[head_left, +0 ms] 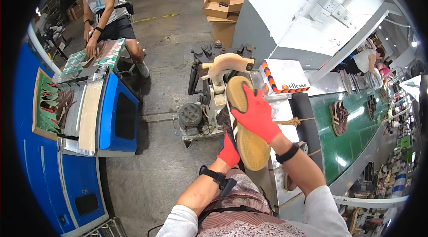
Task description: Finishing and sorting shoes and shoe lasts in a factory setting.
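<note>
I hold a shoe (243, 103) upside down, its tan rubber sole facing up, the toe end resting on the cream-coloured form (225, 64) of a small pressing machine (209, 103). My right hand (257, 114), in a red glove, presses flat across the middle of the sole. My left hand (229, 151), also red-gloved, grips the shoe from below near its heel, partly hidden by the shoe. Both wrists wear black straps.
A green conveyor belt (356, 134) on the right carries brown shoes (339, 117). A blue machine (113, 116) stands at left with shoes (62, 105) on a rack. A seated person (107, 9) works behind it. Cardboard boxes (220, 5) lie at the back; another worker (368, 61) stands far right.
</note>
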The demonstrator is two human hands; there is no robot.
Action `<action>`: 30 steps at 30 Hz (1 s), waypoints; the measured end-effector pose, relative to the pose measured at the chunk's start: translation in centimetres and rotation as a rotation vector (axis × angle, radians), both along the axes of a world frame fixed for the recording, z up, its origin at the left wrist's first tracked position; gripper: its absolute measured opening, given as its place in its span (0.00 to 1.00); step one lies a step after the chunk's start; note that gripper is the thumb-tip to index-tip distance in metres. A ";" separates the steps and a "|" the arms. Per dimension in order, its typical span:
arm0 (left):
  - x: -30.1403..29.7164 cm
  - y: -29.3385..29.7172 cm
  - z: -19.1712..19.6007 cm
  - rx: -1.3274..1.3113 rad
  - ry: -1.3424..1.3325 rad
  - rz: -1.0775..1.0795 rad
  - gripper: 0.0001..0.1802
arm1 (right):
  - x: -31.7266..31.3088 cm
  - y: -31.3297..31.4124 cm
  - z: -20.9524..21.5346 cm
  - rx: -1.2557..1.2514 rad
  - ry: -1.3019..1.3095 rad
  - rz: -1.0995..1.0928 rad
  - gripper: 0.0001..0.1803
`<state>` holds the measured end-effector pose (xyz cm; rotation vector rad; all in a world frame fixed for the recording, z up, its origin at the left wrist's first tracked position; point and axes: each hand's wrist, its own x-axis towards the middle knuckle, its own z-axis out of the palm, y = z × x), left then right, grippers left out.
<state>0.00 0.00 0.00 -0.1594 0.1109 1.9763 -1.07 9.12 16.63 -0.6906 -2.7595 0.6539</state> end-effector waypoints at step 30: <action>2.7 -5.1 2.5 -0.136 -0.129 -0.171 0.33 | 5.8 -3.6 -4.1 0.091 0.219 -0.039 0.53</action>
